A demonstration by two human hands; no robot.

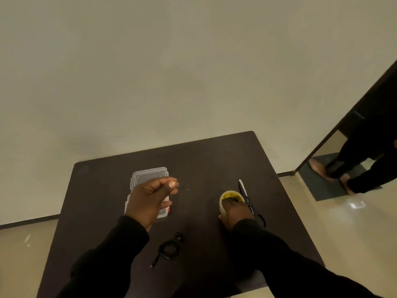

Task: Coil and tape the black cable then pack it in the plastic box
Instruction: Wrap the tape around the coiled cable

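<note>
The black cable (pixel 168 249) lies in a small coil on the dark table (pixel 199 160), near the front, with one plug end trailing toward me. The clear plastic box (pixel 149 176) and its lid sit at the table's left middle. My left hand (pixel 150 201) hovers over the box, thumb and fingertips pinched together; I can make out nothing between them. My right hand (pixel 235 212) grips the yellowish tape roll (pixel 231 195), which rests on the table, with fingers over its rim and the thumb at its side.
Black-handled scissors (pixel 247 197) lie just right of the tape roll. The table stands against a pale wall. At the far right a person (pixel 365 160) in dark clothes stands in a doorway.
</note>
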